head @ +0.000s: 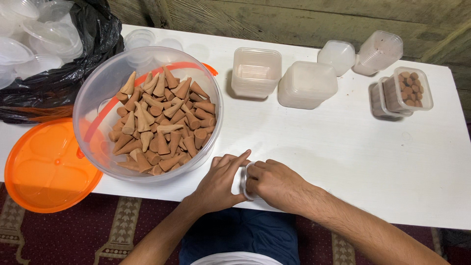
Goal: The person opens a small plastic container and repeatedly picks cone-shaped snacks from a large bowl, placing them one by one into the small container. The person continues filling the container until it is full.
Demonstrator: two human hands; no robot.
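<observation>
Small clear container (244, 180) held over white table (343, 157).

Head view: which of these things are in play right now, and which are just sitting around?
In play: left hand, right hand, small clear container, tub of brown cones.
Sitting around: orange lid, empty container stacks, filled containers, black bag.

Looks like a small home workshop for packing by hand, not a factory. Low white counter (343, 162) set against a rough wooden plank wall (274, 22), patterned red carpet (73, 235) under its near edge. Big clear tub of brown cones (157, 120) near the left edge, stacks of small clear plastic boxes (255, 72) along the far edge, black bag of lids (54, 54) at the far left corner.
</observation>
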